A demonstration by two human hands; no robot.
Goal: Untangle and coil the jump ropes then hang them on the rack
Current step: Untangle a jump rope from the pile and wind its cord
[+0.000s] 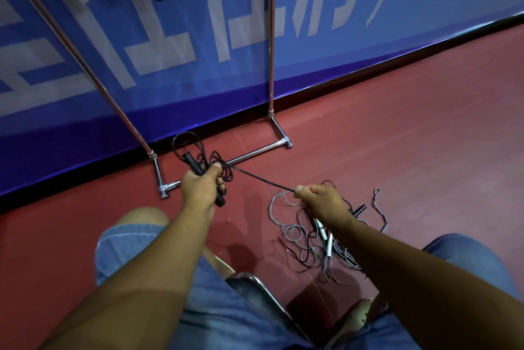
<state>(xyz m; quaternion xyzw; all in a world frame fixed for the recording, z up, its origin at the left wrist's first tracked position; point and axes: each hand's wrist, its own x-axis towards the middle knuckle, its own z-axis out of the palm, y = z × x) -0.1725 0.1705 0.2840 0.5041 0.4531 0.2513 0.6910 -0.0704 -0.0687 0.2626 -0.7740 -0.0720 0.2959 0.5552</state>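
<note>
Gripping the black jump rope by its handles in the left hand, centre, just in front of the rack base. Pinching its cord taut with the right hand. And down on the red floor, near right: a grey-and-black tangle of ropes.

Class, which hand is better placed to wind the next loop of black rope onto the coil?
The right hand: it pinches the taut black rope; the left hand grips the handle and coil.
</note>
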